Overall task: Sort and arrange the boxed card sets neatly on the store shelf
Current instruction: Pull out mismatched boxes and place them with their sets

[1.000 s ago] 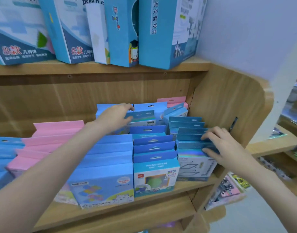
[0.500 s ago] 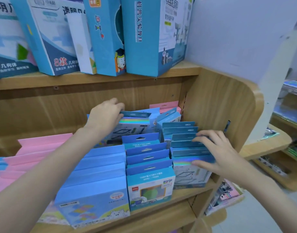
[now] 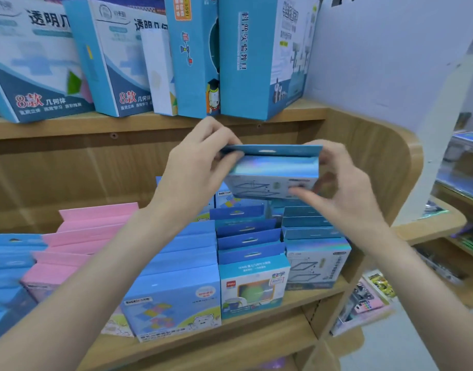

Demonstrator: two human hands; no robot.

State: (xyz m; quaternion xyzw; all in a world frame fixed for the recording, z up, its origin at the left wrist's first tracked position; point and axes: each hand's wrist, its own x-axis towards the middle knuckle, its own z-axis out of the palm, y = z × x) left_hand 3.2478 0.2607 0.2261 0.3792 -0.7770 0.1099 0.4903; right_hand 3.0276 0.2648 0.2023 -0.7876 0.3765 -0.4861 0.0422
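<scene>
A boxed card set with a shiny holographic band and a blue hang tab [image 3: 273, 170] is held in the air above the shelf rows. My left hand [image 3: 195, 167] grips its left end and my right hand [image 3: 337, 188] grips its right end and underside. Below it stands a row of matching holographic boxes [image 3: 317, 259] at the right end of the wooden shelf [image 3: 305, 295]. Beside that row are a row of blue tabbed boxes [image 3: 252, 282], a row of larger blue boxes [image 3: 174, 298] and a row of pink boxes [image 3: 80, 236].
Tall blue and white boxes [image 3: 246, 57] stand on the upper shelf just above my hands. The curved wooden side panel [image 3: 377, 162] closes the shelf on the right. More blue boxes [image 3: 8, 263] sit at the far left. Another shelf unit with goods [image 3: 455, 236] stands to the right.
My left hand has lifted the holographic box out of the back of the rows. My right hand left the right-hand row and took the box's other end.
</scene>
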